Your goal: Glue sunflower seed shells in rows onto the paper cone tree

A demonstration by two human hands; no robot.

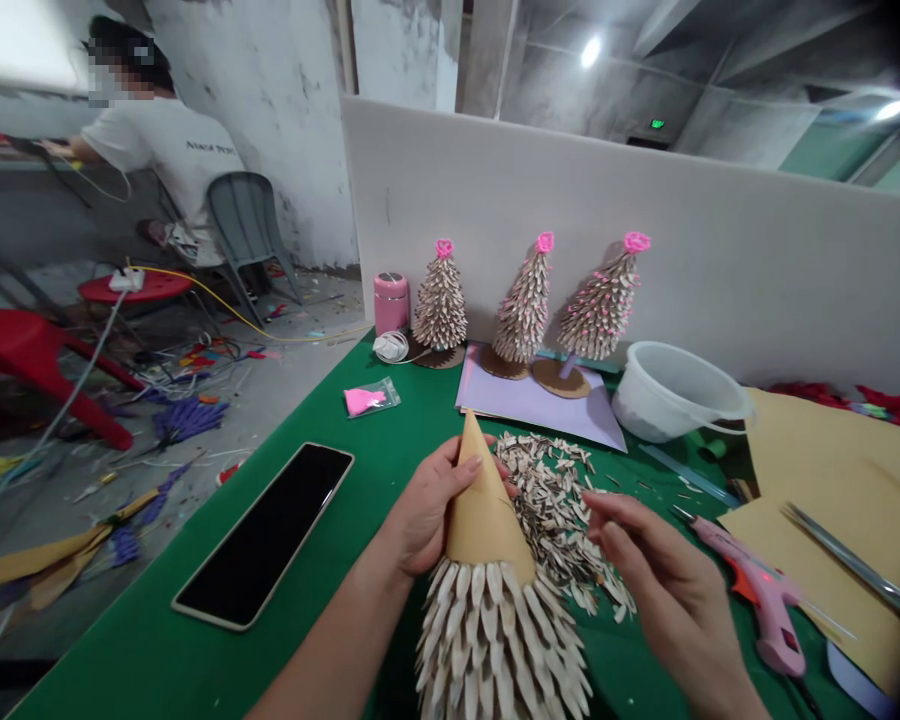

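My left hand (436,500) is wrapped round the upper part of a tan paper cone (487,515), which points away from me. Overlapping rows of pale sunflower seed shells (495,640) cover the cone's lower part; its top is bare paper. Beyond it and to the right lies a loose heap of sunflower seed shells (551,500). My right hand (656,580) is over the right edge of that heap, thumb and fingers pinched together. Whatever is between those fingertips, if anything, is too small to make out. A pink glue gun (757,580) lies right of this hand.
Three shell-covered trees (523,305) with pink tops stand at the back. A white tub (675,390), scissors (855,560) and brown paper (817,470) are at right. A phone (266,535) and pink packet (371,398) lie left. A person (165,150) sits beyond.
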